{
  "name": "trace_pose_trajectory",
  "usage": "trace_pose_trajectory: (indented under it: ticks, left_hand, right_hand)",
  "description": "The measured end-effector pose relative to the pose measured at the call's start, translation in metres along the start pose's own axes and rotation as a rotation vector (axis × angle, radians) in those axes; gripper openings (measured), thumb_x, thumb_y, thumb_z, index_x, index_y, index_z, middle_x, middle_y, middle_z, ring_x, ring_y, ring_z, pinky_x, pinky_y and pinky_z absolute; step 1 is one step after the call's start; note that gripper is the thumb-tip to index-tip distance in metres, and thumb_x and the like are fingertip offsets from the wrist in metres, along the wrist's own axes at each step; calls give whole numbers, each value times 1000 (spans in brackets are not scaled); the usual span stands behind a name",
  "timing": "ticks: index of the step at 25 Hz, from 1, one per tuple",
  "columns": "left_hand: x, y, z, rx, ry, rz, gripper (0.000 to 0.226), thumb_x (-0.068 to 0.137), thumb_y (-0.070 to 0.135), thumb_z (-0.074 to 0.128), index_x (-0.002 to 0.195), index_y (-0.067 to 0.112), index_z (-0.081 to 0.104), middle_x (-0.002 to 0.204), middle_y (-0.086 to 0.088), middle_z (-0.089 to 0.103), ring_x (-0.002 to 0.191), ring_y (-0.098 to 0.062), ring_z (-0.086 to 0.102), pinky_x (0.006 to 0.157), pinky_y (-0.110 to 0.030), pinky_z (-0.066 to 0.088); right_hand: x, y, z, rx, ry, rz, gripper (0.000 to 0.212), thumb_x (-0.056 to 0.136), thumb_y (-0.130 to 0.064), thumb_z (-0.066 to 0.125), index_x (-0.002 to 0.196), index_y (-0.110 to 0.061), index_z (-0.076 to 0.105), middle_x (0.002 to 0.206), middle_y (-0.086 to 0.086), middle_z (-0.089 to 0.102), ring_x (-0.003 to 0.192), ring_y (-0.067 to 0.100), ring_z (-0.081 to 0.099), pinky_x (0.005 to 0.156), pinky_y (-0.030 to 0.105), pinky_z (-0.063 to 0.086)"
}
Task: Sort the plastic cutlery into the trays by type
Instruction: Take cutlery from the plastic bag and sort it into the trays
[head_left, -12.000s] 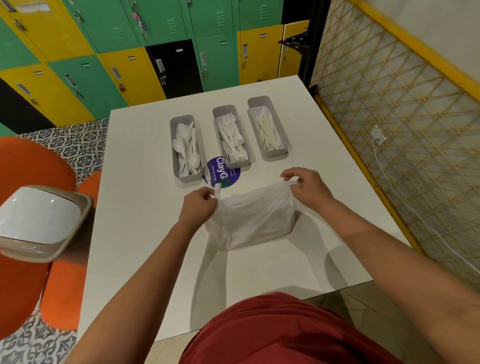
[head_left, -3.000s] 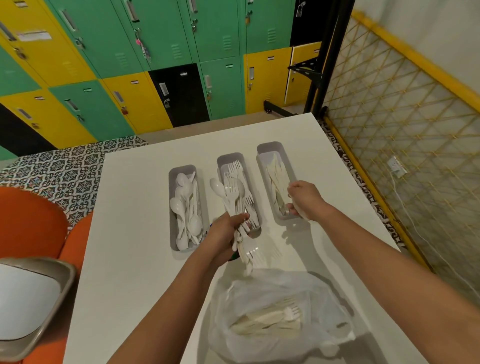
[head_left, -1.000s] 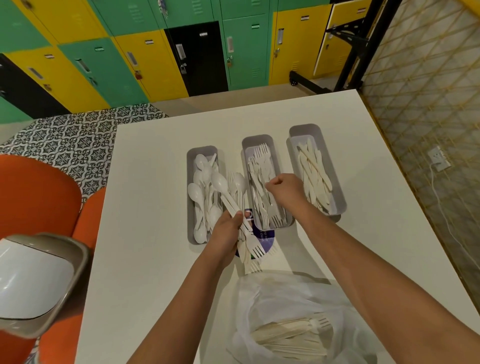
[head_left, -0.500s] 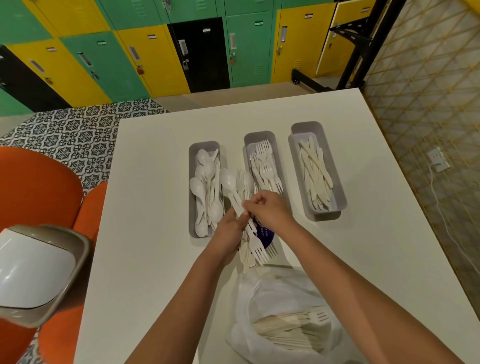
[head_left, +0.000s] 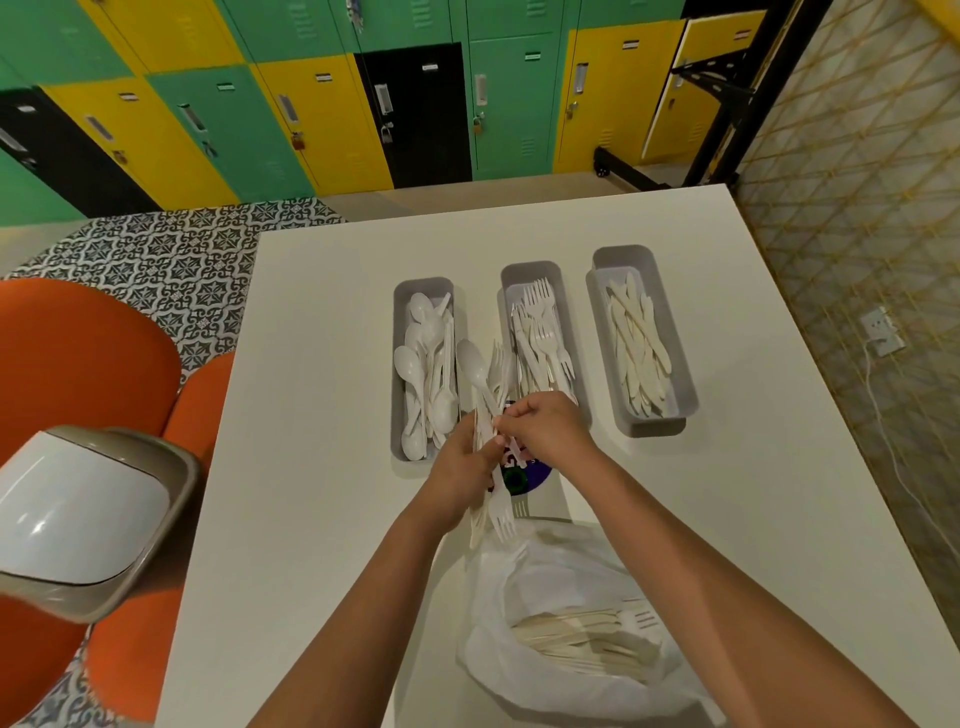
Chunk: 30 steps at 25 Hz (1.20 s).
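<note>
Three grey trays stand side by side on the white table (head_left: 322, 364): the left tray (head_left: 399, 364) holds spoons, the middle tray (head_left: 530, 273) forks, the right tray (head_left: 680, 374) knives. My left hand (head_left: 460, 475) grips a mixed bundle of white cutlery (head_left: 480, 374), with a spoon and forks sticking out above it and fork heads below. My right hand (head_left: 545, 428) pinches one piece in that bundle, right beside the left hand. A white plastic bag (head_left: 524, 582) lies open near me with more cutlery inside.
A round blue sticker (head_left: 537, 470) shows on the table under my hands. A beige and white bin lid (head_left: 78, 514) and orange seats (head_left: 78, 364) stand left of the table. Lockers line the back wall, and a lattice wall runs along the right.
My right hand has come back from the fork tray to the bundle in my left hand and now pinches a piece there. The left hand has stayed put.
</note>
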<state>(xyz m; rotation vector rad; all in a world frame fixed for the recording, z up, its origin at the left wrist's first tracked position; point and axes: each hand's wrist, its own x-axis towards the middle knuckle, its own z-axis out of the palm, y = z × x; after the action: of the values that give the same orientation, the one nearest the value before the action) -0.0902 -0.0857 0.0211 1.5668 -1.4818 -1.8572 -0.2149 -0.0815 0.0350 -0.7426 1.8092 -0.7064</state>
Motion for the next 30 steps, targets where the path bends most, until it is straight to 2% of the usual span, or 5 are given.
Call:
trace_pose_trajectory:
  ticks: [6, 12, 19, 22, 30]
  left_hand:
    - [-2, -5, -19, -316, 103, -101, 53, 90, 37, 57, 135, 12, 43, 130, -10, 59, 116, -24, 58, 98, -42, 49]
    - [-4, -6, -49, -497, 201, -69, 33, 99, 12, 43, 131, 7, 50, 118, -13, 65, 104, -25, 65, 89, -36, 52]
    - [-5, -15, -66, -519, 278, -129, 34, 98, 11, 45, 129, -2, 48, 107, -22, 64, 51, -2, 61, 48, -17, 49]
    - [-2, -18, -69, -553, 292, -144, 35, 98, 14, 47, 129, -2, 48, 77, -3, 62, 62, -7, 59, 56, -21, 49]
    - [1, -7, -63, -667, 255, -67, 21, 99, 12, 44, 115, 4, 53, 89, -8, 64, 76, -14, 67, 77, -31, 57]
  right_hand:
    - [-3, -3, 3, -1, -131, -79, 13, 89, -10, 60, 101, -14, 62, 84, 2, 59, 55, 9, 50, 40, 13, 43]
    - [15, -8, 18, -80, -138, -36, 11, 86, -5, 53, 77, -10, 56, 61, 3, 54, 43, 12, 52, 49, 20, 47]
    - [46, -32, 56, -179, -82, -79, 6, 85, -8, 60, 79, -8, 57, 73, 7, 56, 45, 10, 52, 48, 17, 45]
    - [49, -29, 58, -172, -48, -110, 16, 81, -14, 69, 90, -1, 65, 84, 6, 59, 67, 17, 55, 65, 26, 49]
    - [18, -9, 50, -143, -324, -142, 21, 87, -30, 61, 87, -10, 66, 73, 0, 61, 66, 12, 56, 65, 23, 46]
